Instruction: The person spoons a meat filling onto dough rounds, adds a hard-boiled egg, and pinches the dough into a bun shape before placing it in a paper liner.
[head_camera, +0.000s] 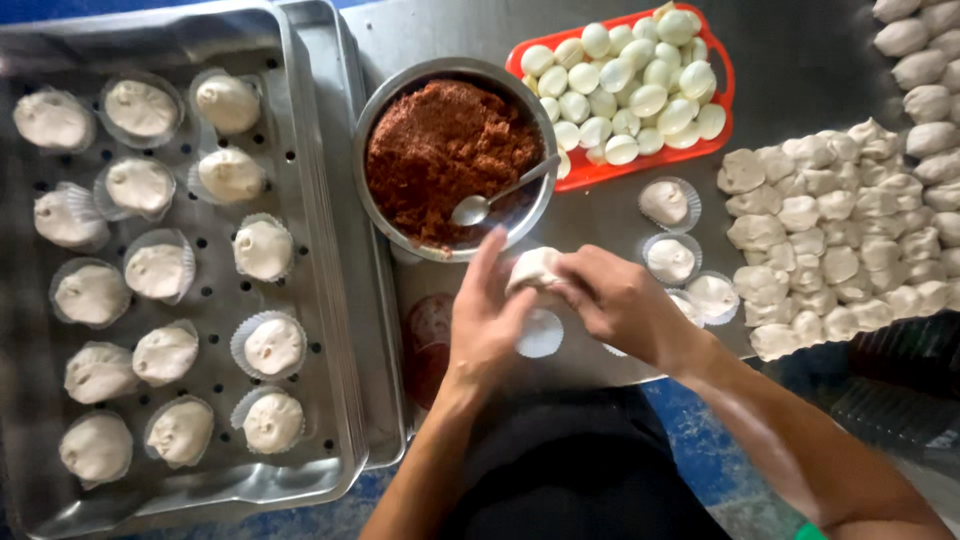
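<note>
Forearms reaching up from lower frame over dark apron or lap. Both hands closed around one dough ball (533, 268), just in front of steel bowl (400, 110). Left hand (487, 318) cupped beneath and beside it, fingers curled up against the dough; right hand (610, 300) gripping from the right, fingertips pinching the top. Dough held above an empty white paper cup (541, 335) on the tabletop (800, 60).

Bowl filled with reddish-brown crumbly filling (440, 140), spoon (490, 200) resting in it, handle leaning on near rim. Red tray (725, 100) of peeled white eggs (630, 80) just behind bowl. Right of hands: a few filled paper cups (670, 205), then a spread of flattened dough pieces (830, 240), more lumps at far right edge. Left: perforated steel tray (310, 250) with rows of finished buns in cups (160, 270).

Judgement on doing the sealing well: support from below with the left palm, gather edges evenly with right fingertips, pinch seam fully shut so no filling shows, keep fingers free of filling to avoid a greasy seam. Set seam-side consistent with tray buns, centred in the cup. Whether seam already closed: cannot tell, fingers cover it.
</note>
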